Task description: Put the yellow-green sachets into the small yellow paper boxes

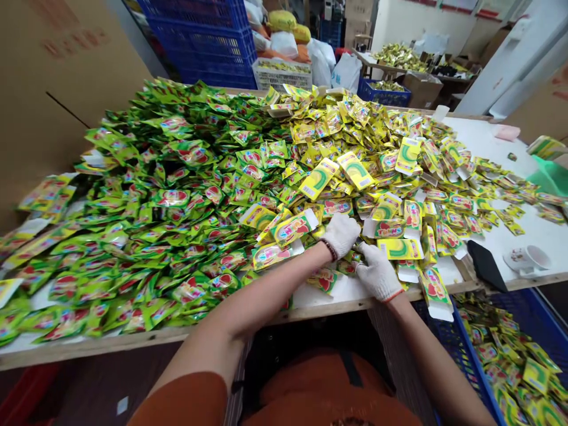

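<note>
A big heap of green sachets covers the left and middle of the white table. Yellow sachets and small flat cartons lie piled to the right. Both my hands wear white knitted gloves. My left hand is curled over sachets near the table's front edge. My right hand is closed beside it, and the fingertips of both meet over a small sachet. What exactly each hand grips is hidden by the gloves.
A blue crate with filled packets stands at my lower right. A black phone and a white cup lie on the table's right part. Stacked blue crates, sacks and another worktable stand behind. Cardboard leans at the left.
</note>
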Action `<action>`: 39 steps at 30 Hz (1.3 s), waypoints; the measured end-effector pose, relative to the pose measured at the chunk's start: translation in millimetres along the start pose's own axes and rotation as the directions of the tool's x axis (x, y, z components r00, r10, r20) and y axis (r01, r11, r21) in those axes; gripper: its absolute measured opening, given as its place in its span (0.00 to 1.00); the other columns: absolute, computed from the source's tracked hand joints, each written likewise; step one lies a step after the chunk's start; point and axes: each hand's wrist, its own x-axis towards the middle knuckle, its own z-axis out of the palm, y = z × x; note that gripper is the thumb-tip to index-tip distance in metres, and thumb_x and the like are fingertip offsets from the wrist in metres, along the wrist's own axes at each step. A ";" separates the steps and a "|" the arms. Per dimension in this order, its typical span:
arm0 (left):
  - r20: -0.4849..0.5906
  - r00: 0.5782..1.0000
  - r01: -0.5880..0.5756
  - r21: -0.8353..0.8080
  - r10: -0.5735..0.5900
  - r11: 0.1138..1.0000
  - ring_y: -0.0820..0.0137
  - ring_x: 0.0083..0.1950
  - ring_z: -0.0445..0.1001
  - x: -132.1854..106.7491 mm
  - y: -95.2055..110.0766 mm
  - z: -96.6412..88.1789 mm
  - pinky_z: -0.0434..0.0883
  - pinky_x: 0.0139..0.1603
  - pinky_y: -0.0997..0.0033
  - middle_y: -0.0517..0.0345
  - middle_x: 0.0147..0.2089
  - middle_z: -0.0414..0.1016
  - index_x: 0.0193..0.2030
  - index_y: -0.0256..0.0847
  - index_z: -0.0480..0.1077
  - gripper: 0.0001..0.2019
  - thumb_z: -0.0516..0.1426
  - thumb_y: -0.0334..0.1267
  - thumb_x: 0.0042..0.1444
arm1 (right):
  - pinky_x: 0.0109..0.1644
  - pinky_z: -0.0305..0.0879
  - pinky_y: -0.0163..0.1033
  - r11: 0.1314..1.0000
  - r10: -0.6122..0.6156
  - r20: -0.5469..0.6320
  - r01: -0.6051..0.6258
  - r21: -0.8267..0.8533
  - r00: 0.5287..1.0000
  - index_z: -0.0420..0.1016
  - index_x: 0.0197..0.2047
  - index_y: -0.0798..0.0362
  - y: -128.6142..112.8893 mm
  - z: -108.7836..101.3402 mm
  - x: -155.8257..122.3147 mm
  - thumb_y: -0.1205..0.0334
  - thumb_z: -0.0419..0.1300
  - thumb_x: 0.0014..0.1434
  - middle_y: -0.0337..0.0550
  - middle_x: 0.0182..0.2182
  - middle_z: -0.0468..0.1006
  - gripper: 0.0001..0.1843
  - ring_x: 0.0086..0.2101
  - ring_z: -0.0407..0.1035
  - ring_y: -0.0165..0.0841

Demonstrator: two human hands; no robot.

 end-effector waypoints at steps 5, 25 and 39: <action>-0.184 0.983 -0.032 -0.171 0.000 0.985 0.57 0.43 0.75 -1.0 -18.4 11.6 0.66 0.43 0.58 0.45 0.39 0.79 0.34 0.35 0.77 0.09 0.54 0.32 0.58 | 0.52 0.69 0.47 0.967 -0.004 -0.156 0.043 0.251 0.988 0.77 0.44 0.55 24.4 0.9 -13.4 0.62 0.59 0.56 0.50 0.41 0.79 0.13 0.44 0.72 0.41; 0.274 0.840 0.124 -0.937 -0.468 -0.327 0.69 0.35 0.78 -103.9 6.7 25.8 0.80 0.33 0.69 0.50 0.44 0.79 0.51 0.35 0.72 0.23 0.63 0.47 0.53 | 0.52 0.74 0.45 0.628 0.091 -0.137 0.049 0.777 0.986 0.74 0.53 0.47 -7.5 3.4 -10.5 0.58 0.66 0.57 0.44 0.43 0.78 0.19 0.44 0.73 0.36; 0.126 0.933 0.185 -0.971 -0.338 0.148 0.64 0.40 0.77 -115.2 -9.7 15.1 0.76 0.38 0.69 0.54 0.38 0.79 0.42 0.37 0.77 0.15 0.62 0.45 0.53 | 0.44 0.74 0.40 0.757 -0.030 -0.054 0.058 0.651 0.998 0.70 0.60 0.49 -16.9 1.9 -7.1 0.65 0.58 0.59 0.43 0.41 0.78 0.24 0.39 0.74 0.33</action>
